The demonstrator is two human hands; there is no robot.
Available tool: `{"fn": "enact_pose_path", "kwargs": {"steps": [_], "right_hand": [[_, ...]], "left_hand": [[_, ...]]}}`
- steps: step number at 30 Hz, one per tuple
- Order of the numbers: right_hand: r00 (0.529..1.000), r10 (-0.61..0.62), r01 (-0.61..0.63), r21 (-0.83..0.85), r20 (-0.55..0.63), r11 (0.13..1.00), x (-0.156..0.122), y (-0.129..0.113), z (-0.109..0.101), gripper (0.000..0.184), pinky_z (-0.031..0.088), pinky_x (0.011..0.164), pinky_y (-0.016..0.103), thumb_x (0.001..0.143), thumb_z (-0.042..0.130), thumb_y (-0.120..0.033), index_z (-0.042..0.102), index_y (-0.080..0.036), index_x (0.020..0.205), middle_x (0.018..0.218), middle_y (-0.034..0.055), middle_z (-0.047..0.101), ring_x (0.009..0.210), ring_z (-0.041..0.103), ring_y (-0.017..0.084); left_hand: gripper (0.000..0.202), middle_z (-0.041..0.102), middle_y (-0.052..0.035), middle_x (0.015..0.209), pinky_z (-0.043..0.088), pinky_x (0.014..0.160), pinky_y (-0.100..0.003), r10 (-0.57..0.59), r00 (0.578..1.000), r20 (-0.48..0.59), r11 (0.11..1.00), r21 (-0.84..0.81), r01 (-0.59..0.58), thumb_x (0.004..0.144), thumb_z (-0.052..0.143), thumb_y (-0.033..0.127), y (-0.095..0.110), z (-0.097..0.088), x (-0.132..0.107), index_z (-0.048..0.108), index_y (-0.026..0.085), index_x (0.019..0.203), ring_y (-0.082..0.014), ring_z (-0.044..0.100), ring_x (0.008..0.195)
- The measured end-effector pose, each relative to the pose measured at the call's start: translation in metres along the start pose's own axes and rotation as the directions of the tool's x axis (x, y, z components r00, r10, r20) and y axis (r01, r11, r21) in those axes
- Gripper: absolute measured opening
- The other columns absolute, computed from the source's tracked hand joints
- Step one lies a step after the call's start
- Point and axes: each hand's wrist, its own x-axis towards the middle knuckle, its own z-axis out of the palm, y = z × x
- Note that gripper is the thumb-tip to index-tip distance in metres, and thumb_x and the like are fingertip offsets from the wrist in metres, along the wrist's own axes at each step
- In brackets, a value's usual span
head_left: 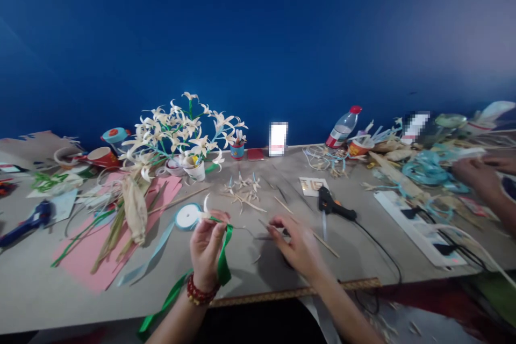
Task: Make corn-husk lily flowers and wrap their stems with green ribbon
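left hand [207, 250] pinches green ribbon [224, 259]; cup [196, 171] holds flowers [181, 129]

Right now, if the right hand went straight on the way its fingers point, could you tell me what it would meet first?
Probably the thin stem lying on the table just ahead of the right hand; beyond it, the loose pale flower pieces. Depth is hard to judge.

In your left hand [205, 250], the ribbon [224, 260] is smooth green cloth with a slight sheen. The table [48, 285] is matt grey; the sheet [86, 263], matt pink paper; the glue gun [328, 202], black plastic; the bottle [342, 129], clear glossy plastic; the flowers [181, 131], pale papery husk.
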Motion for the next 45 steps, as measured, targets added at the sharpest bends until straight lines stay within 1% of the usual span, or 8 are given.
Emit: {"fn": "enact_pose_path", "kwargs": {"steps": [5, 10, 24, 27, 30, 33, 36, 45], "right_hand": [[0.978, 0.134, -0.071, -0.346, 0.163, 0.936, -0.038, 0.051, -0.010, 0.021, 0.053, 0.086, 0.043, 0.087, 0.059, -0.021, 0.064, -0.018, 0.107, 0.108, 0.0115, 0.070, 0.101, 0.065, 0.028], [0.963, 0.120, -0.011, -0.411, 0.240, 0.912, -0.057, 0.054, -0.014, 0.042, 0.049, 0.096, 0.048, 0.082, 0.063, -0.021, 0.060, -0.019, 0.124, 0.127, 0.0136, 0.064, 0.118, 0.058, 0.033], [0.832, 0.421, -0.183, -0.536, 0.362, 0.824, -0.041, 0.039, -0.025, 0.017, 0.045, 0.067, 0.031, 0.071, 0.056, -0.015, 0.064, -0.019, 0.085, 0.083, 0.0096, 0.072, 0.077, 0.068, 0.027], [0.810, 0.463, -0.318, -0.392, 0.361, 0.863, -0.037, 0.039, -0.033, 0.017, 0.044, 0.066, 0.030, 0.072, 0.054, -0.020, 0.063, -0.021, 0.087, 0.080, 0.0055, 0.071, 0.072, 0.066, 0.024], [0.756, 0.461, -0.507, -0.030, 0.465, 0.861, -0.044, 0.044, -0.029, 0.009, 0.043, 0.061, 0.028, 0.070, 0.054, -0.024, 0.056, -0.023, 0.079, 0.071, -0.0001, 0.063, 0.063, 0.059, 0.019], [0.707, 0.346, -0.641, 0.352, 0.616, 0.682, -0.057, 0.042, -0.011, 0.012, 0.042, 0.059, 0.026, 0.071, 0.058, -0.029, 0.048, -0.024, 0.073, 0.069, -0.0022, 0.055, 0.063, 0.054, 0.016], [0.679, 0.308, -0.685, 0.426, 0.666, 0.591, -0.064, 0.026, 0.009, 0.024, 0.041, 0.060, 0.024, 0.069, 0.068, -0.033, 0.047, -0.023, 0.073, 0.068, -0.0044, 0.050, 0.062, 0.049, 0.013], [0.803, 0.218, -0.588, 0.681, 0.555, 0.436, -0.029, -0.025, 0.034, 0.048, 0.039, 0.058, 0.023, 0.076, 0.067, -0.066, 0.048, -0.023, 0.085, 0.071, -0.0035, 0.049, 0.064, 0.045, 0.013]], "left_hand": [[0.017, 0.068, -0.0049, 0.081, 0.052, 0.076, -0.030, -0.047, 0.999, 0.011, 0.997, 0.059, 0.046, 0.083, 0.072, 0.031, -0.011, -0.007, 0.003, 0.066, 0.017, 0.077, -0.0176, 0.063, 0.080], [0.021, 0.067, -0.0048, 0.081, 0.051, 0.071, -0.025, -0.124, 0.992, -0.009, 0.991, 0.049, 0.124, 0.079, 0.076, 0.034, -0.019, 0.001, 0.002, 0.065, 0.017, 0.075, -0.0171, 0.064, 0.080], [0.023, 0.066, -0.0041, 0.076, 0.051, 0.067, -0.024, -0.048, 0.998, -0.030, 0.998, 0.038, 0.049, 0.078, 0.077, 0.038, -0.015, 0.013, 0.008, 0.068, 0.017, 0.074, -0.0158, 0.062, 0.073], [0.024, 0.067, -0.0043, 0.077, 0.052, 0.069, -0.026, -0.038, 0.997, -0.072, 0.999, 0.033, 0.041, 0.077, 0.078, 0.039, -0.013, 0.015, 0.009, 0.068, 0.017, 0.074, -0.0166, 0.063, 0.076], [0.025, 0.068, -0.0039, 0.078, 0.053, 0.073, -0.026, -0.034, 0.992, -0.125, 0.999, 0.006, 0.035, 0.075, 0.080, 0.039, -0.012, 0.016, 0.009, 0.068, 0.017, 0.073, -0.0163, 0.064, 0.077], [0.023, 0.069, -0.0041, 0.080, 0.054, 0.076, -0.026, -0.012, 0.987, -0.160, 1.000, -0.013, 0.010, 0.075, 0.079, 0.038, -0.014, 0.015, 0.010, 0.069, 0.017, 0.074, -0.0165, 0.066, 0.080], [0.022, 0.069, -0.0030, 0.081, 0.054, 0.077, -0.027, 0.025, 0.978, -0.209, 0.998, -0.043, -0.034, 0.074, 0.081, 0.036, -0.016, 0.015, 0.012, 0.069, 0.018, 0.076, -0.0165, 0.066, 0.081], [0.016, 0.070, -0.0014, 0.082, 0.054, 0.075, -0.024, 0.039, 0.965, -0.259, 0.995, -0.075, -0.060, 0.076, 0.080, 0.033, -0.018, 0.020, 0.015, 0.072, 0.019, 0.078, -0.0139, 0.066, 0.078]]}}
